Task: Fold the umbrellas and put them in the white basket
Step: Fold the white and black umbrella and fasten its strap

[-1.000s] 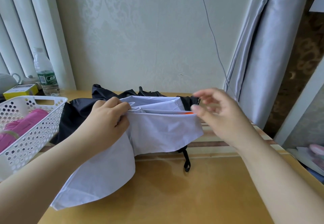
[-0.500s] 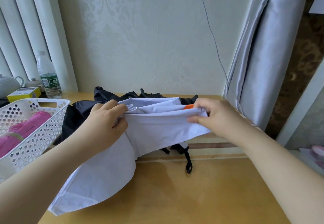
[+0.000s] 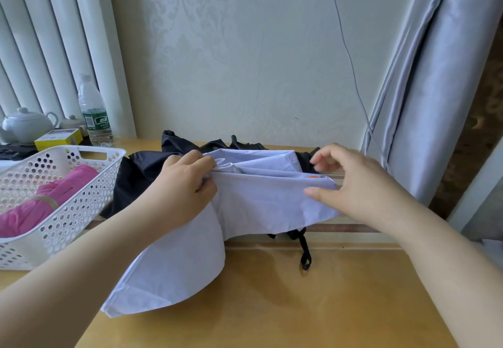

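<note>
left hand [image 3: 179, 187] clenched bunched white umbrella [image 3: 266, 198] | right hand [image 3: 353, 184] fingers loose, thumb touched its fold | basket [image 3: 89, 192] left

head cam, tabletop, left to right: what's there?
teapot → yellow box → water bottle → left hand → right hand → grey curtain
</note>
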Available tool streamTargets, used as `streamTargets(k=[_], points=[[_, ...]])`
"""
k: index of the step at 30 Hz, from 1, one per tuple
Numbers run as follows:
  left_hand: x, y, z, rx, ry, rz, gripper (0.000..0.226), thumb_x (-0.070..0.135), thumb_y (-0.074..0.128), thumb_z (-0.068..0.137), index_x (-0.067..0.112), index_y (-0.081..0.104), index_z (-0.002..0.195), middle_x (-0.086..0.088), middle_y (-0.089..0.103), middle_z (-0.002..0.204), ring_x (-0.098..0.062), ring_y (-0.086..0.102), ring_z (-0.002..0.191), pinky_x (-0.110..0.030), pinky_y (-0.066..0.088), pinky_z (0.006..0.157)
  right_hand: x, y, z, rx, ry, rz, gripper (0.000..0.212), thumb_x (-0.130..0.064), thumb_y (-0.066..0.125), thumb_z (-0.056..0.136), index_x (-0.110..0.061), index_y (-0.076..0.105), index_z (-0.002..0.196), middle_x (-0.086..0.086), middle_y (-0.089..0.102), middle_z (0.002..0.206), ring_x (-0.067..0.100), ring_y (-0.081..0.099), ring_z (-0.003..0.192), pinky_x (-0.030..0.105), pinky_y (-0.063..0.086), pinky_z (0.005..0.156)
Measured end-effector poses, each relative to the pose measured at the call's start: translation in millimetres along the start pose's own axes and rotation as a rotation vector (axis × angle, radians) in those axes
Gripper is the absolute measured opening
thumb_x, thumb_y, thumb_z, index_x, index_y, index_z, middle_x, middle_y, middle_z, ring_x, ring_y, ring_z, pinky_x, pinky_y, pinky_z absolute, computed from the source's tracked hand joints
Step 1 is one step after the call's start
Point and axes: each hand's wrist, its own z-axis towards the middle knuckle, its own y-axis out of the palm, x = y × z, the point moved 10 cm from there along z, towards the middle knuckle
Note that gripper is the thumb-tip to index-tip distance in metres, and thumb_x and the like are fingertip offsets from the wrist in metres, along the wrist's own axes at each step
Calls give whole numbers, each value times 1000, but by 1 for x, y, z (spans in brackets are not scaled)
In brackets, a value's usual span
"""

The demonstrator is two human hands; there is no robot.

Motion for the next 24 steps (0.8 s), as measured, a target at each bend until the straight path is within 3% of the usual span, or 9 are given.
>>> streamTargets(k=[3, 5, 7, 11, 14, 17, 20, 22, 24], points=[[7, 6, 2, -38, 40, 0, 38, 33, 24, 77, 7, 52, 76, 2, 40, 76, -31, 44, 69, -35, 32, 73, -36, 20, 5, -80, -108, -235, 44, -44, 74, 78, -35, 49, 113, -17, 55, 101, 7, 47, 94, 23, 34, 79], [9, 7, 2, -60, 54, 0, 48, 35, 22, 77, 4, 58, 82, 1, 42, 79, -34, 47, 75, -36, 35, 76, -38, 37, 12, -187, -113, -290, 23, -42, 70, 83, -29, 55, 94, -10, 55, 82, 13, 49, 82, 28, 36, 69], [8, 4, 2, -68, 42, -10, 55, 40, 19, 74, 2, 59, 85, -1, 44, 82, -33, 46, 80, -34, 33, 78, -32, 37, 22, -196, -104, -262, 22, -36, 67, 87, -21, 54, 77, -6, 47, 66, 14, 43, 66, 30, 30, 57], [7, 1, -2, -101, 28, -29, 64, 44, 16, 72, 2, 59, 90, -4, 48, 87, -32, 45, 84, -29, 30, 79, -17, 22, 28, -130, -141, -322, 29, -38, 60, 92, -16, 47, 79, 1, 47, 63, 17, 42, 60, 32, 31, 58], [10, 2, -1, -116, 37, -46, 51, 44, 16, 71, 9, 52, 79, 3, 41, 81, -30, 42, 81, -31, 31, 77, -17, 19, 25, 38, -309, -477, 39, -30, 70, 87, -11, 40, 72, 7, 42, 54, 30, 43, 54, 33, 29, 50], [13, 5, 1, -120, 40, -80, 20, 37, 23, 77, 23, 33, 66, 11, 31, 73, -28, 37, 76, -30, 26, 73, -21, 7, 22, 251, -307, -627, 53, -8, 90, 61, -12, 37, 64, 7, 36, 48, 25, 33, 45, 27, 26, 47], [12, 5, 5, -93, 17, -101, 31, 19, 39, 86, 28, 22, 62, 12, 30, 73, -29, 37, 78, -28, 21, 70, -47, 5, -1, 446, -270, -513, 25, -2, 77, 68, -7, 53, 75, 11, 53, 69, 31, 51, 61, 36, 42, 55], [14, 3, 8, -71, 16, -98, 30, 19, 38, 86, 29, 23, 62, 11, 30, 74, -29, 38, 78, -27, 18, 68, -77, 33, -18, 292, -380, -255, 7, -13, 64, 84, -11, 57, 81, 5, 58, 76, 28, 56, 66, 36, 48, 57], [16, 4, 9, -85, 15, -110, 20, 23, 37, 84, 24, 35, 64, 7, 35, 77, -29, 41, 79, -28, 19, 67, -88, 71, -19, 37, -371, -87, 7, -20, 59, 92, -17, 61, 97, -3, 62, 90, 17, 57, 75, 33, 51, 66]])
